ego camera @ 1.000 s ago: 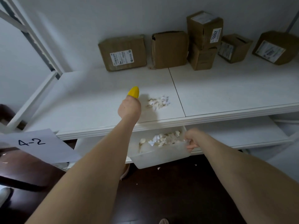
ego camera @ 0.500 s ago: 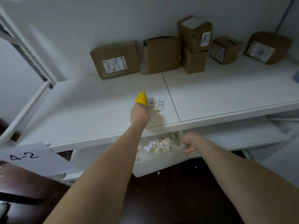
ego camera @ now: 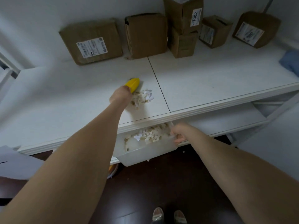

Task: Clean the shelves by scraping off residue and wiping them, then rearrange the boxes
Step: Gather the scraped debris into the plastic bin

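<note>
Scraps (ego camera: 142,97) are heaped on the shelf (ego camera: 210,81) beside the scraper (ego camera: 131,84) clenched in the left grip (ego camera: 120,96). The bin (ego camera: 145,154), pinched at its rim by the right grip (ego camera: 178,133), should be held flush under the near edge while they are swept in.

A plain white wall (ego camera: 48,21) rises at the far side behind a white two-tier shelf (ego camera: 226,81), all in dim, even light. Near, the floor (ego camera: 161,191) is dark brown wood with a few pale scraps. White frame bars (ego camera: 9,63) stand at the far left.
</note>
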Motion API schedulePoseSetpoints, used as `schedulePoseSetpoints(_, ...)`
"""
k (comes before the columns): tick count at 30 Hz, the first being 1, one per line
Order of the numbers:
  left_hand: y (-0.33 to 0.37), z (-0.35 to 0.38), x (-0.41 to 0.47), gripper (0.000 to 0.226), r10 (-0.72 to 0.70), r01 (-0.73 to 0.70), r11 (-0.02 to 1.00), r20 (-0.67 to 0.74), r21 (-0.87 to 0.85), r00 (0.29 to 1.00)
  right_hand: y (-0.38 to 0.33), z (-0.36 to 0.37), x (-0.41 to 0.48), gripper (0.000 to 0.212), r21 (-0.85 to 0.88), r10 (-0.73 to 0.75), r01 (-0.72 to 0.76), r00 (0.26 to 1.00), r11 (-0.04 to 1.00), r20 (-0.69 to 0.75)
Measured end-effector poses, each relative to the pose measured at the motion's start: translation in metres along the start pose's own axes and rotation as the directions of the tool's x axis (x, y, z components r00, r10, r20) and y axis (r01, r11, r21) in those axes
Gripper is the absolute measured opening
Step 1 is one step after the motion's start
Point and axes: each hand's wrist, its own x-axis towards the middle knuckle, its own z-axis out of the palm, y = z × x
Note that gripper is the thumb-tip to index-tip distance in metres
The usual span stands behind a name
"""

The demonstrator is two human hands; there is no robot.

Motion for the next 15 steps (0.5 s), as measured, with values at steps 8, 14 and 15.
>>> schedulePoseSetpoints(8, -0.014, 0.000, -0.025, 0.036, 0.247, -0.246, 0.969, 0.121, -0.019, 0.962, 0.005, -0.002, -0.003, 0.043, -0.051, 0.028, -0.027, 1.000, 0.998, 0.012)
schedulePoseSetpoints(14, -0.009, -0.008, -0.023, 0.034, 0.263, -0.255, 0.962, -0.088, 0.099, 0.961, 0.005, -0.007, -0.001, 0.042, -0.031, 0.019, -0.019, 1.000, 0.999, 0.007)
schedulePoseSetpoints(15, -0.006, -0.008, -0.021, 0.034, 0.252, -0.240, 0.965, -0.108, 0.109, 0.962, 0.005, -0.007, -0.001, 0.041, -0.029, 0.018, -0.018, 1.000, 0.999, 0.004)
